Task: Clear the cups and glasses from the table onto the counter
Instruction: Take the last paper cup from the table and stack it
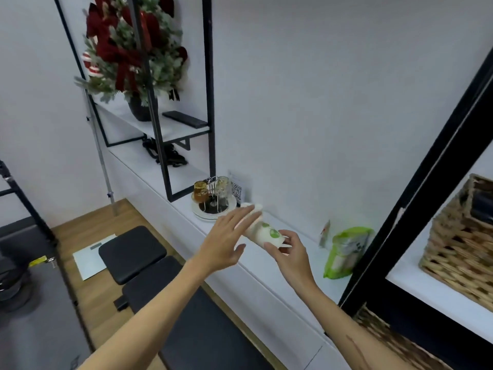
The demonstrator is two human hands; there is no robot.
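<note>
A white paper cup with green leaf marks is held tilted, nearly on its side, just above the white counter. My right hand grips its base end with the fingers. My left hand is spread open beside the cup's rim end, fingertips touching or almost touching the rim. Farther back on the counter a rack of clear and amber glasses stands on a stack of white plates.
A green snack bag leans against the wall right of the cup. A black shelf frame holds a decorated plant. A wicker basket sits on the right shelf. A black padded bench stands below the counter.
</note>
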